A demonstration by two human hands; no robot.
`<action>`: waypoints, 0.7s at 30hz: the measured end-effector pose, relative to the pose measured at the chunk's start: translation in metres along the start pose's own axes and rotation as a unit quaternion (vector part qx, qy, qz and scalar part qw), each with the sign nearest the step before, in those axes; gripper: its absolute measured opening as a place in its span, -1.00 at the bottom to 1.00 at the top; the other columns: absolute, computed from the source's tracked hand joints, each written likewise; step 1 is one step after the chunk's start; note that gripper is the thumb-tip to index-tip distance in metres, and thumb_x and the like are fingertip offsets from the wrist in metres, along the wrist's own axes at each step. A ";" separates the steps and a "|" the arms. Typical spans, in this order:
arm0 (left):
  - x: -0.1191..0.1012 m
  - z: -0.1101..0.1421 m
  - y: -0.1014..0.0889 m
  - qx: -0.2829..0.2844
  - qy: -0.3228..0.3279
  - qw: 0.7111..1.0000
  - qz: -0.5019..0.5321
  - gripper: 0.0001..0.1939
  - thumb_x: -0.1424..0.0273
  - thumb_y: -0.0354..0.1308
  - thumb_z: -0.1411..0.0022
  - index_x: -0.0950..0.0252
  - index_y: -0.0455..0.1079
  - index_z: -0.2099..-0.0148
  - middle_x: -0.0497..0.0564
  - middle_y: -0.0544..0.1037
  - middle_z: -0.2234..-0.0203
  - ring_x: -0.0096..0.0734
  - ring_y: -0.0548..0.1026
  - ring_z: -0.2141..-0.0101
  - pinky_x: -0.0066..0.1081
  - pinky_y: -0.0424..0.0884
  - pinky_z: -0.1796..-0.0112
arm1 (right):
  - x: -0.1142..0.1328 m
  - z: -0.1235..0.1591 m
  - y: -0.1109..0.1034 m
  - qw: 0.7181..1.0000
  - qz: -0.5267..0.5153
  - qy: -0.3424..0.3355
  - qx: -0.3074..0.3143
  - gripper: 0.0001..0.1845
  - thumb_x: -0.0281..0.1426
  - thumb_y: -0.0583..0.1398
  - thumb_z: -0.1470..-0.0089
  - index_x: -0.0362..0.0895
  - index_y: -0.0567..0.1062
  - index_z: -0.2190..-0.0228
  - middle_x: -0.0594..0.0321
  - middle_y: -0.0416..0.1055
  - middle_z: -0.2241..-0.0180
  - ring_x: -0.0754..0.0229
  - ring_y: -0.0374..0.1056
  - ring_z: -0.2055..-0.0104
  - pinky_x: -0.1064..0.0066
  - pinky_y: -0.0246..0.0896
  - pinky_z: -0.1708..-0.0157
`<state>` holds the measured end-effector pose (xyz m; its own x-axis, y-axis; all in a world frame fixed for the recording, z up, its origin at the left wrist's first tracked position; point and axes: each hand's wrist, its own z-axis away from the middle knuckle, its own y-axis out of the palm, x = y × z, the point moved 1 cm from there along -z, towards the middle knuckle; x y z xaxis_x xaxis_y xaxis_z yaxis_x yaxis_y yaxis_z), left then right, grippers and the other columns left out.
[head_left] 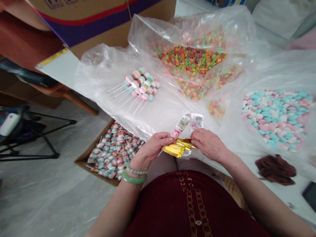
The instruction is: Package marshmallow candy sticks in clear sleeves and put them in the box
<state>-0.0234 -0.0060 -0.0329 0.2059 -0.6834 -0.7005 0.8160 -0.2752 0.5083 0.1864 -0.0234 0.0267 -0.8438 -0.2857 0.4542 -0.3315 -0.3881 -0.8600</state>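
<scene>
My left hand (154,148) is closed, pinching the lower end of a candy stick in a clear printed wrapper (180,126). Fingers of my right hand (208,143) are closed on a bundle of gold twist ties (178,148) that lies between both hands at the table edge. A second wrapped piece (197,122) sits just above my right hand. Pastel candy skewers on white sticks (141,84) lie on clear plastic sheeting (102,77) farther back on the left.
An open bag of small colourful ring candies (193,62) sits at the back. A heap of pink, blue and white candies (275,116) lies right. A cardboard box of wrapped skewers (114,151) stands on the floor left. A brown cloth (276,169) lies right.
</scene>
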 end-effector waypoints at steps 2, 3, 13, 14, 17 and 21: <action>0.000 -0.001 -0.001 -0.006 0.001 1.000 0.006 -0.77 0.36 0.35 0.13 0.37 0.49 0.39 0.01 0.53 0.51 -0.45 0.43 0.47 -0.42 0.29 0.35 | -0.004 0.001 -0.001 0.998 -0.056 0.001 0.010 -0.80 -0.42 0.04 -0.12 -0.13 0.43 0.47 0.20 0.36 0.39 0.18 0.24 0.26 0.37 0.10 0.23; 0.001 -0.001 -0.001 -0.006 0.001 1.000 0.006 -0.77 0.36 0.35 0.13 0.37 0.49 0.38 0.01 0.53 0.51 -0.44 0.43 0.46 -0.42 0.29 0.35 | -0.005 0.001 -0.002 0.995 -0.099 0.003 0.025 -0.77 -0.38 0.04 -0.12 -0.12 0.41 0.51 0.23 0.34 0.45 0.20 0.23 0.33 0.39 0.10 0.29; 0.003 -0.007 0.013 -0.005 0.032 0.999 -0.026 -0.80 0.34 0.33 0.09 0.37 0.47 0.43 -0.04 0.49 0.56 -0.49 0.39 0.53 -0.47 0.24 0.45 | -0.006 -0.009 0.016 0.902 -0.374 0.116 0.182 -0.75 -0.19 0.16 0.02 -0.13 0.42 0.50 0.30 0.36 0.56 0.28 0.27 0.56 0.45 0.12 0.55; 0.002 -0.007 0.014 -0.005 0.035 0.999 -0.030 -0.80 0.33 0.33 0.09 0.37 0.46 0.44 -0.04 0.49 0.58 -0.50 0.38 0.54 -0.48 0.23 0.46 | -0.006 -0.010 0.018 0.890 -0.390 0.132 0.196 -0.78 -0.22 0.17 0.05 -0.13 0.42 0.48 0.31 0.36 0.57 0.27 0.27 0.57 0.45 0.12 0.56; -0.001 -0.009 0.011 -0.012 0.038 0.999 -0.026 -0.79 0.33 0.33 0.09 0.37 0.45 0.44 -0.03 0.50 0.57 -0.49 0.40 0.54 -0.47 0.25 0.45 | -0.009 -0.014 0.017 0.858 -0.440 0.153 0.215 -0.86 -0.31 0.16 0.10 -0.13 0.42 0.50 0.35 0.32 0.62 0.30 0.21 0.60 0.47 0.10 0.58; -0.007 -0.012 0.001 -0.040 0.027 0.999 -0.005 -0.76 0.32 0.35 0.12 0.37 0.46 0.43 -0.01 0.52 0.55 -0.46 0.43 0.53 -0.45 0.30 0.44 | -0.019 -0.017 0.007 0.867 -0.438 0.138 0.192 -0.89 -0.38 0.16 0.13 -0.13 0.38 0.61 0.40 0.22 0.70 0.36 0.07 0.65 0.48 -0.04 0.62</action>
<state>-0.0177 0.0066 -0.0340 0.2246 -0.6423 -0.7328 0.8579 -0.2262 0.4613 0.1933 -0.0058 0.0076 -0.4253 0.4653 0.7763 -0.7762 -0.6287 -0.0484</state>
